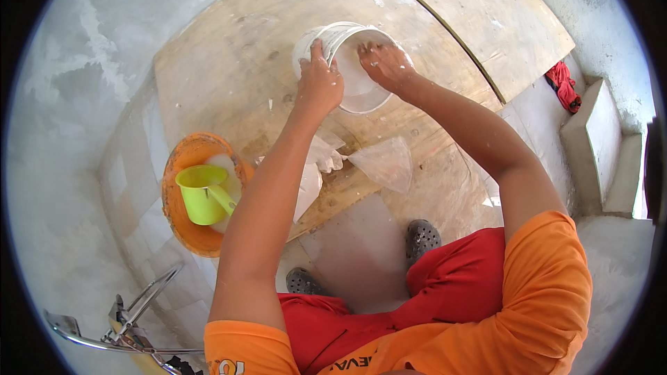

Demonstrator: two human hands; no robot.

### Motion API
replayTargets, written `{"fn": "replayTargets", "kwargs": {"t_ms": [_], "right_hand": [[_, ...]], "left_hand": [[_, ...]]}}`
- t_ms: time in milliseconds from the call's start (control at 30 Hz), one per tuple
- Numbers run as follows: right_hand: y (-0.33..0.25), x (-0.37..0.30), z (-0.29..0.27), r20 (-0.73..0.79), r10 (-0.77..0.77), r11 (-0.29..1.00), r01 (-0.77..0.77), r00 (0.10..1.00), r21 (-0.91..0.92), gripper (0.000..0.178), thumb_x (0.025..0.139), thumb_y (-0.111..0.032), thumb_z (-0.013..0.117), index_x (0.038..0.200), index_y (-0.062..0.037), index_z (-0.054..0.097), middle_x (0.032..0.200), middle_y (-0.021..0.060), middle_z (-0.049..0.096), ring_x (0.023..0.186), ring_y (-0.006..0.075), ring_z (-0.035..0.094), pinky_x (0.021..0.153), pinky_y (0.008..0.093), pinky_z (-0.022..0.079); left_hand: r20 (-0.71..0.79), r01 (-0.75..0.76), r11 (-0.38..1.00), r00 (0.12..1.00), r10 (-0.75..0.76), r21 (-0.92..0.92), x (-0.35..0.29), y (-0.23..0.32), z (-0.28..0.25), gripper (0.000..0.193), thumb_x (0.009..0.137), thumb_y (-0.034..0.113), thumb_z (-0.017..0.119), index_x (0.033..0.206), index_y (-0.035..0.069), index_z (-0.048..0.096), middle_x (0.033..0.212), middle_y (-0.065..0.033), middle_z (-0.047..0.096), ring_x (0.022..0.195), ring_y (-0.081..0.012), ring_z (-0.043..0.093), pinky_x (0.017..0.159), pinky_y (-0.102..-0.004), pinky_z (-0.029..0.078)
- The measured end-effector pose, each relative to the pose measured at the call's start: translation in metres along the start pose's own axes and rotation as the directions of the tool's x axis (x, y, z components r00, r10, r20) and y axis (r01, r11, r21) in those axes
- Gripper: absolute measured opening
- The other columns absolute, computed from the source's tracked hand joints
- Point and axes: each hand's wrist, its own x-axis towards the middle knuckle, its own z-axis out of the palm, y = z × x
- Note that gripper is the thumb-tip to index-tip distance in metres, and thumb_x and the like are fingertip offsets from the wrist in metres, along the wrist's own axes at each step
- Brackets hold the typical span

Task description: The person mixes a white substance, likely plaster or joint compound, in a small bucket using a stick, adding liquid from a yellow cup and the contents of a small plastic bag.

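Observation:
A white bucket (306, 48) lies tilted on the plywood, its mouth turned toward me and its inside coated whitish. My left hand (322, 85) grips it by the rim, thumb and fingers on the left edge. Inside the mouth is my right hand (386, 65), its fingers curled and specked with white; whatever they hold, if anything, is hidden. Closer to me, a clear plastic bag (386, 164) with whitish residue rests crumpled on the board, partly behind my left forearm.
An orange bucket (174, 219) at the left holds a lime-green dipper (201, 198) and cloudy liquid. Plywood sheets (236, 62) cover the floor, with a dark gap between them. A metal-framed object (128, 326) stands lower left; red cloth (564, 87) lies by concrete steps (590, 142) at the right.

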Motion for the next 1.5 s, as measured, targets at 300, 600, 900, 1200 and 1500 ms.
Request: {"fn": "replayTargets", "kwargs": {"t_ms": [300, 600, 900, 1200, 1500], "right_hand": [[-0.023, -0.035, 0.008, 0.135, 0.101, 0.831, -0.158, 0.986, 0.532, 0.021, 0.087, -0.019, 0.07, 0.101, -0.0036, 0.075, 0.096, 0.0203, 0.074, 0.087, 0.041, 0.072, 0.079, 0.052, 0.057], [0.019, -0.015, -0.094, 0.479, 0.051, 0.893, -0.255, 0.876, 0.371, 0.022, 0.091, -0.021, 0.067, 0.096, -0.0019, 0.076, 0.102, 0.0187, 0.076, 0.083, 0.038, 0.074, 0.076, 0.0482, 0.058], [0.03, -0.027, -0.022, -0.116, -0.157, 0.986, 0.163, 0.981, 0.042, 0.02, 0.089, -0.011, 0.067, 0.107, -0.009, 0.073, 0.094, 0.0156, 0.073, 0.088, 0.0349, 0.074, 0.075, 0.0476, 0.058], [-0.005, 0.018, -0.021, 0.39, -0.039, 0.742, -0.235, 0.92, 0.628, 0.022, 0.095, -0.02, 0.069, 0.104, -0.0024, 0.078, 0.102, 0.0207, 0.076, 0.098, 0.0378, 0.073, 0.089, 0.0456, 0.055], [-0.032, -0.006, -0.064, 0.546, -0.407, 0.713, -0.119, 0.733, 0.691, 0.012, 0.089, -0.015, 0.069, 0.094, -0.0069, 0.076, 0.089, 0.0144, 0.075, 0.084, 0.0328, 0.071, 0.078, 0.0422, 0.054]], "left_hand": [[0.072, -0.001, 0.999, 0.997, -0.003, 0.052, 0.005, 0.013, 0.018, 0.065, 0.106, 0.028, 0.051, 0.164, 0.013, 0.024, 0.144, -0.0459, 0.038, 0.117, -0.0578, 0.061, 0.104, -0.057, 0.05], [0.144, 0.219, 0.971, 0.968, -0.205, -0.091, 0.008, 0.009, -0.009, 0.067, 0.107, 0.033, 0.049, 0.164, 0.011, 0.022, 0.14, -0.0463, 0.045, 0.119, -0.0553, 0.062, 0.105, -0.0564, 0.05], [0.114, 0.316, 0.923, 0.948, -0.297, -0.219, 0.022, 0.011, -0.002, 0.08, 0.101, 0.037, 0.054, 0.167, 0.012, 0.016, 0.144, -0.0491, 0.042, 0.125, -0.0533, 0.06, 0.106, -0.0501, 0.052], [0.149, -0.022, 0.986, 0.989, -0.002, 0.166, 0.006, 0.032, -0.014, 0.07, 0.099, 0.017, 0.057, 0.163, 0.011, 0.029, 0.141, -0.0414, 0.052, 0.123, -0.0527, 0.061, 0.101, -0.055, 0.053], [0.282, 0.121, 0.94, 0.935, -0.216, 0.319, 0.006, 0.059, -0.066, 0.042, 0.104, 0.022, 0.059, 0.142, 0.005, 0.062, 0.104, -0.0218, 0.077, 0.063, -0.0291, 0.076, 0.068, -0.0395, 0.061]]}}
